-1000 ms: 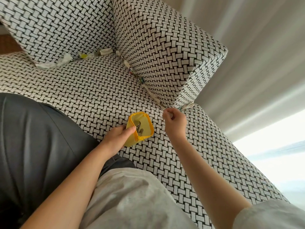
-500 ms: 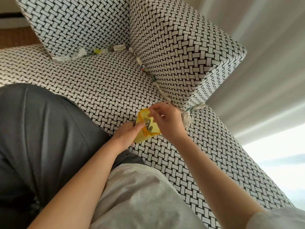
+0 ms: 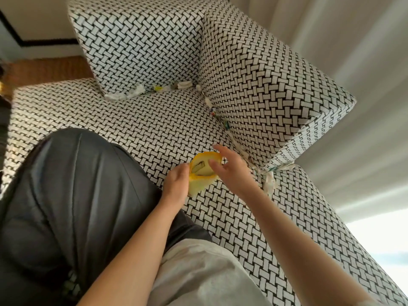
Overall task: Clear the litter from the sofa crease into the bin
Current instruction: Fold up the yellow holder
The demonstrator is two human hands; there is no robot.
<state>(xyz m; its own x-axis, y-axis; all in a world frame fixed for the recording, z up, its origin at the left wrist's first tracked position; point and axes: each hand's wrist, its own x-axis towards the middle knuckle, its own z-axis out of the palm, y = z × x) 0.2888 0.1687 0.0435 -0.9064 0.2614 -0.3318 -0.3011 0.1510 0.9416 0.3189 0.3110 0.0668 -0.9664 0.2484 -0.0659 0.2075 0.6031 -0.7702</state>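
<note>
A small yellow bin [image 3: 202, 173] rests on the woven black-and-white sofa seat [image 3: 159, 129], gripped at its left side by my left hand [image 3: 176, 186]. A scrap lies inside it. My right hand [image 3: 231, 168] hovers just right of the bin's mouth with fingers spread and nothing in them. Litter sits along the crease under the back cushions: white tissue [image 3: 125, 94], a yellow wrapper [image 3: 157, 88], a white scrap [image 3: 184, 85], small coloured wrappers [image 3: 220, 120], and pale strips [image 3: 270, 182] at the cushion's near corner.
Two patterned back cushions [image 3: 254, 85] stand against the seat. My dark trouser leg [image 3: 72, 195] and pale shirt [image 3: 198, 272] fill the lower left. A curtain [image 3: 353, 51] hangs at right; wooden floor [image 3: 44, 69] shows at the far left.
My right hand went from the cushion corner to the bin's mouth and has now opened and drawn back to its right. A scrap now lies in the bin. The view has shifted.
</note>
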